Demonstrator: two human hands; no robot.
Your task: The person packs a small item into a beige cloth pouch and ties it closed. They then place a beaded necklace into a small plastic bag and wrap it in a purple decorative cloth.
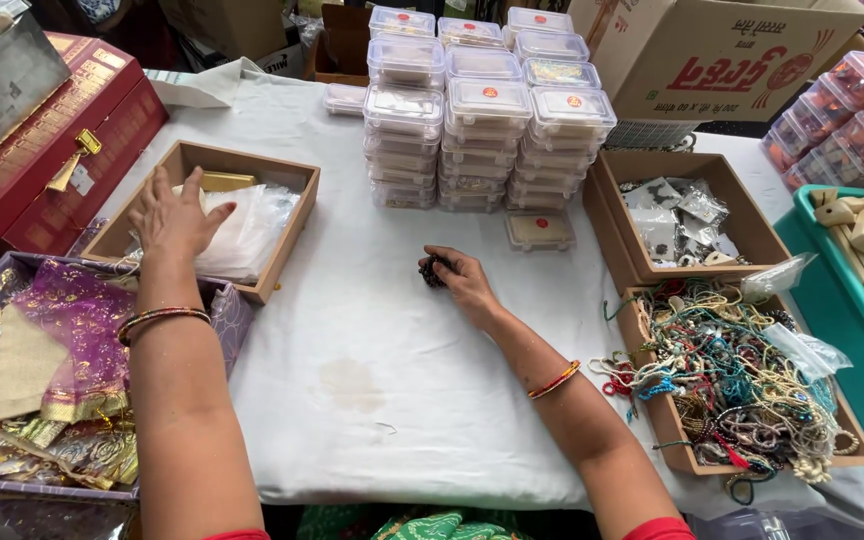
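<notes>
Right hand (464,282) grips dark beads (433,270) before stacked clear boxes (486,130).

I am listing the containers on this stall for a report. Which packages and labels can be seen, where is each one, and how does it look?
Clear plastic boxes: stacked at table's far middle, rectangular, small round red stickers on lids.
Single clear box: alone before the stacks, flat, red sticker.
Cardboard carton: far right, brown, red printing.
Red case: far left, gold clasp, gold lettering.
Plastic pouches: in the brown tray under the left hand, clear.
</notes>
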